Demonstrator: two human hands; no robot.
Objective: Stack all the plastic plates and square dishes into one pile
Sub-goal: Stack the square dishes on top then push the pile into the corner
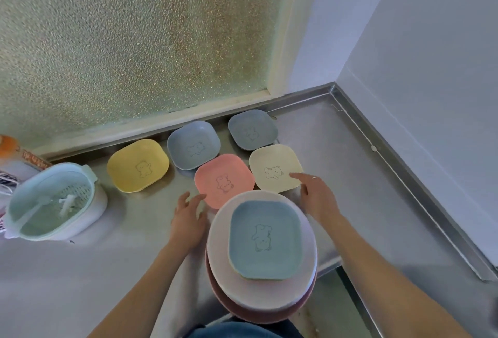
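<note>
Head view shows us mid-stacking: our left hand (188, 219) and right hand (318, 197), both spread and empty, flank the near pile (258, 294) topped by a blue square dish (265, 239), so next we likely lift the pink dish (223, 180) or cream dish (275, 168) just beyond.

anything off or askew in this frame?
Nothing spilled or damaged. One oddity: the pile of round plates juts past the counter's front edge, with a teal square dish on top. Five square dishes remain loose; both hands are open, empty.
</note>
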